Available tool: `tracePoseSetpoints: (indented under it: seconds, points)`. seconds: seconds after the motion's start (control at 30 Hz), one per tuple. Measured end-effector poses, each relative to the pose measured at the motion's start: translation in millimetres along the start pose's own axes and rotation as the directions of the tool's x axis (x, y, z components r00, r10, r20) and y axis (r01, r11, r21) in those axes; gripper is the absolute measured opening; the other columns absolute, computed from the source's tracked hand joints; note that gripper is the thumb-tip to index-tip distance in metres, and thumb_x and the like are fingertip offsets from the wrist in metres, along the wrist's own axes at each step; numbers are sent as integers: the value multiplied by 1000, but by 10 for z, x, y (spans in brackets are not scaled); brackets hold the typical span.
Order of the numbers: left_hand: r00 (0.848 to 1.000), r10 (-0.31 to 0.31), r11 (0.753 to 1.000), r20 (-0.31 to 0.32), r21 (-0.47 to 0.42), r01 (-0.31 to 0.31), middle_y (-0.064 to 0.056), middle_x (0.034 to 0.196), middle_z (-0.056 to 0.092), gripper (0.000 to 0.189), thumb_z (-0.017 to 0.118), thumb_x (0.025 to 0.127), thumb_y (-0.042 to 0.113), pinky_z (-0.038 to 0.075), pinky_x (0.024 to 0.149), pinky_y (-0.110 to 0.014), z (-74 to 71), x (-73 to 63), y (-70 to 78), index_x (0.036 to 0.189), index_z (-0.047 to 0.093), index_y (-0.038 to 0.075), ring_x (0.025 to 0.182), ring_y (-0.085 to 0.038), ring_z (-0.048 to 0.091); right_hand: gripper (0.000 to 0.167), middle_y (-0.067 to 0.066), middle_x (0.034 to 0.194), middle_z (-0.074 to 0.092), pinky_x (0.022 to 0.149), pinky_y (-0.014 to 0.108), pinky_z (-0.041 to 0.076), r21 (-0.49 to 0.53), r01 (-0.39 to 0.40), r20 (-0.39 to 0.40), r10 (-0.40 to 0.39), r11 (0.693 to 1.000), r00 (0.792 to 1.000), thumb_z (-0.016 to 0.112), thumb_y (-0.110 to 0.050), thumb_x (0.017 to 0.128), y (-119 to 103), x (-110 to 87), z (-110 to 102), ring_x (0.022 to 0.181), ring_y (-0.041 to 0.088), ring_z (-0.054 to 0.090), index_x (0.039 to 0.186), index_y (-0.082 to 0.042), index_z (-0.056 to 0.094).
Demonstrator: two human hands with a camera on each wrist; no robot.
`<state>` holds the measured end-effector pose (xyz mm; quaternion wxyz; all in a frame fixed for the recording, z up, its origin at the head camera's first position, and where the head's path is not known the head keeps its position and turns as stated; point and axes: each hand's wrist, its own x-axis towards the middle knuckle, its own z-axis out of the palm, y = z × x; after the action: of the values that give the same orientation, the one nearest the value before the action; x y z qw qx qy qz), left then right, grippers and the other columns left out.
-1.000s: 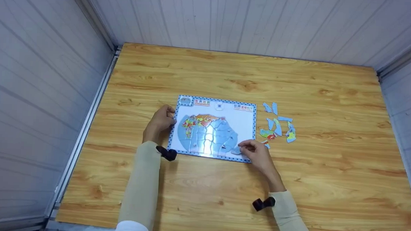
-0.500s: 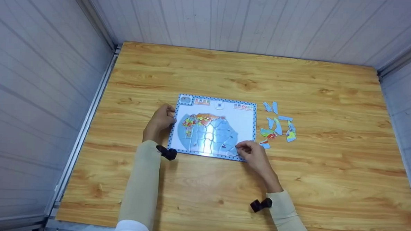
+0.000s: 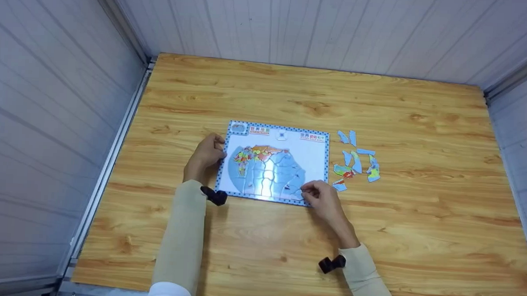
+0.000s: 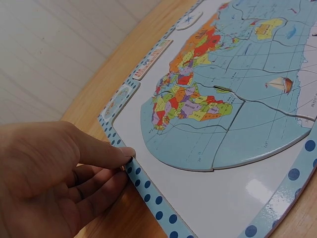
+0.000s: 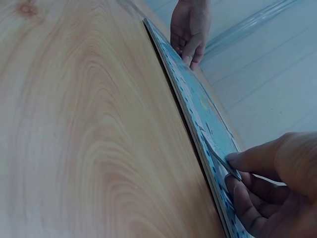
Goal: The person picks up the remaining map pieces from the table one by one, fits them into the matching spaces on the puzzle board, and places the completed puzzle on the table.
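A world-map puzzle board (image 3: 315, 157) with a dotted blue border lies on the wooden table, its joined blue ocean and coloured land pieces filling the left and middle of the map. At its left edge, my left hand (image 3: 205, 153) holds the frame, thumb on the dotted border (image 4: 152, 197) and fingers against the side. Over the lower right corner, my right hand (image 3: 327, 200) pinches a thin puzzle piece (image 5: 216, 156) between thumb and fingers. That piece slants close over the board beside the joined pieces, partly covered by the fingers.
Several loose puzzle pieces (image 3: 373, 173) lie on the table (image 3: 430, 208) right of the board, some overlapping. White panel walls (image 3: 295, 29) stand behind and at both sides. A dark wrist camera (image 3: 332, 264) sits on each forearm.
My right hand has moved slightly left with the puzzle piece, bringing it closer to the joined pieces. My left hand has stayed at the board's left edge.
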<state>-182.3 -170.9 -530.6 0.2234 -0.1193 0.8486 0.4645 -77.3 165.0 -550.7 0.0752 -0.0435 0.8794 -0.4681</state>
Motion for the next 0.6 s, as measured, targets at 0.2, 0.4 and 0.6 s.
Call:
tracePoseSetpoints:
  seconds: [0.2, 0.4, 0.6]
  points:
    - [1000, 4, 1000, -2, 11, -4, -7, 104, 49, 37, 55, 91, 2, 41, 76, -28, 1, 13, -4, 127, 45, 7, 91, -20, 50, 10, 6, 89, 65, 72, 26, 48, -43, -10, -7, 10, 999, 1000, 68, -3, 85, -29, -13, 42, 81, 16, 59, 94, -6, 71]
    - [1000, -18, 1000, -5, -6, 18, -8, 106, 49, 36, 55, 91, 2, 42, 77, -30, 2, 0, 11, 125, 45, 9, 93, -21, 50, 9, 6, 90, 65, 73, 30, 50, -81, 6, -28, -8, 997, 1000, 68, -5, 86, -29, -24, 78, 83, 16, 60, 94, -6, 71]
    - [1000, -27, 1000, -4, -2, 27, -8, 107, 49, 36, 54, 92, 3, 43, 79, -30, 1, 1, 12, 126, 45, 9, 95, -21, 50, 9, 5, 91, 64, 75, 32, 49, -114, 2, -38, -6, 994, 999, 68, -7, 86, -18, -28, 104, 85, 17, 59, 95, -7, 71]
